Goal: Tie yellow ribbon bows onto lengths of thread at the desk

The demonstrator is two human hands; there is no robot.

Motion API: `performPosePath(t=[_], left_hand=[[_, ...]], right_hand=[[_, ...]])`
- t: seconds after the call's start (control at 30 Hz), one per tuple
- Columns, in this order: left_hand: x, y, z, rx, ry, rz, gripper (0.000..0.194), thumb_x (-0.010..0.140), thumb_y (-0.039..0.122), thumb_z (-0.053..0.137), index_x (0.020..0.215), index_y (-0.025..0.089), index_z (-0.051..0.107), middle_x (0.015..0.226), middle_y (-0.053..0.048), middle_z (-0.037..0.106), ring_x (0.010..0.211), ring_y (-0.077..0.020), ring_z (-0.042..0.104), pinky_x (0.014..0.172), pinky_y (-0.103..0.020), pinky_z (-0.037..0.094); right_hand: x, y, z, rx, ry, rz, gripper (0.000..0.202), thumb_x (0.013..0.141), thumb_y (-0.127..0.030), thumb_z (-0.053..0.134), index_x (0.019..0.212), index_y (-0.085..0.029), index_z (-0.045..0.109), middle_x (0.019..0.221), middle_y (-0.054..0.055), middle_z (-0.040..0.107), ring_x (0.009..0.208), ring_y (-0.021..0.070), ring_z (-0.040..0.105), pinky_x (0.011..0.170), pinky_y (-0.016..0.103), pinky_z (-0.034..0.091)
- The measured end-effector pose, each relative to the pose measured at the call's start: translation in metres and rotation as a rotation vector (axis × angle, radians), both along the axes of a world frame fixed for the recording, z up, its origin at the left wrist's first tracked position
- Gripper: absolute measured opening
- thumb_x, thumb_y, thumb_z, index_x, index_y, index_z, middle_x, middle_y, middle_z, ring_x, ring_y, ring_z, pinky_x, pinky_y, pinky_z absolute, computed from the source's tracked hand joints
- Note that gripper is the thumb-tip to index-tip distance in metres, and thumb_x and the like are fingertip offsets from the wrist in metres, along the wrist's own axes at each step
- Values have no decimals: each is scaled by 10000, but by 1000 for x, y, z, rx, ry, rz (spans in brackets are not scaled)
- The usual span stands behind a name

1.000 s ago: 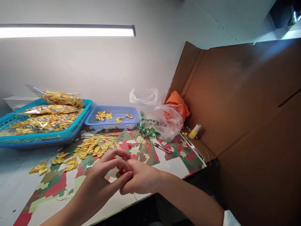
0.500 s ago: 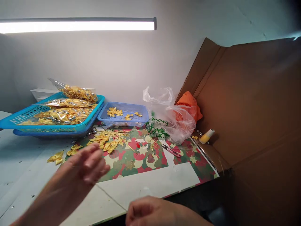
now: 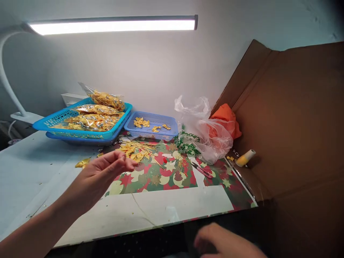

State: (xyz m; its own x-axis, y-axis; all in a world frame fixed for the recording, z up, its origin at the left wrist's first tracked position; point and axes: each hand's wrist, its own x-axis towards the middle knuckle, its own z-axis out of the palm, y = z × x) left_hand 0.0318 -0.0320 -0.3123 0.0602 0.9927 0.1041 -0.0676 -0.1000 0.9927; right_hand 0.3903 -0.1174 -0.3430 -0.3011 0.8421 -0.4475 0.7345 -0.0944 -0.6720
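My left hand is raised over the left front part of the table, thumb and fingertips pressed together; whatever they may hold is too small to make out. Just behind it lie gold ribbon bows with thin gold stems. One more gold bow rests on the white surface to its left. My right hand hangs low past the front edge, curled and smeared by motion. A pale thin strand lies across the white strip of table between the hands.
A turquoise basket holds bagged bows. Beside it a blue basket has several bows. Plastic bags, a pink-handled cutter and a yellow-white spool stand or lie rightward. Cardboard walls the right side.
The view has swung left, so the lamp's arm now shows. My left hand's loosely curled fingers have come together in a pinch. My right hand has moved to the right, off the table's edge.
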Motion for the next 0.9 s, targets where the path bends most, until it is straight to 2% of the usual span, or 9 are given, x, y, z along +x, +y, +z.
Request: performPosePath(t=[0.03,0.1,0.17,0.33,0.43,0.5,0.6,0.7,0.9], left_hand=[[5,-1,-3,21,46,-14,398,837,569,668,736,197,568,938,-49,713,994,-225,656,872,-354,550],[19,-6,-7,62,149,-58,387,854,547,648,717,195,561,1121,-87,699,1110,-258,623,917,-399,528],[35,-11,-8,93,207,-100,402,838,561,648,704,190,569,1240,-110,643,1207,-289,564,950,-429,507],[55,-16,-14,82,172,-45,441,841,615,596,726,192,546,1235,-120,592,1215,-284,540,891,-391,523],[48,-10,-22,82,247,-36,406,877,586,551,764,196,557,1232,-119,587,1175,-272,561,821,-354,533],[36,0,-29,130,356,-46,329,900,531,535,880,212,614,1264,-113,582,1181,-262,556,862,-363,519],[8,28,-38,265,684,48,298,901,457,537,1032,220,659,1212,-107,624,1151,-269,551,979,-442,441],[-20,61,-46,261,1040,159,312,892,443,515,939,204,709,1063,-95,683,1028,-291,565,912,-469,419],[-23,96,-49,273,1291,-18,284,865,458,589,859,216,739,931,-71,685,905,-250,592,766,-353,413]], right_hand=[[-14,11,13,-9,105,50,270,716,-223,715,966,-303,772,978,17,737,889,208,681,768,269,513],[-49,35,35,220,335,56,306,779,-299,727,1084,-276,741,1131,47,707,1082,231,630,964,327,475],[-87,57,44,368,556,41,237,820,-328,715,1039,-240,741,1079,54,717,1053,218,637,989,355,465],[-146,92,25,97,964,25,266,738,-422,812,780,-171,737,782,27,712,764,166,667,786,319,536],[-150,103,11,37,989,-11,258,702,-411,842,756,-173,759,741,26,712,716,153,663,738,298,537],[-145,114,6,68,961,-50,229,683,-389,854,753,-186,777,734,31,718,696,153,663,701,284,537],[-133,134,4,123,909,-193,246,637,-391,874,757,-197,785,713,39,715,672,159,656,638,274,537],[-125,153,3,140,904,-276,289,650,-439,859,784,-196,780,686,42,697,675,174,653,631,296,550],[-133,168,-12,198,906,-241,374,732,-532,774,826,-173,736,695,17,644,591,123,596,576,264,535]])
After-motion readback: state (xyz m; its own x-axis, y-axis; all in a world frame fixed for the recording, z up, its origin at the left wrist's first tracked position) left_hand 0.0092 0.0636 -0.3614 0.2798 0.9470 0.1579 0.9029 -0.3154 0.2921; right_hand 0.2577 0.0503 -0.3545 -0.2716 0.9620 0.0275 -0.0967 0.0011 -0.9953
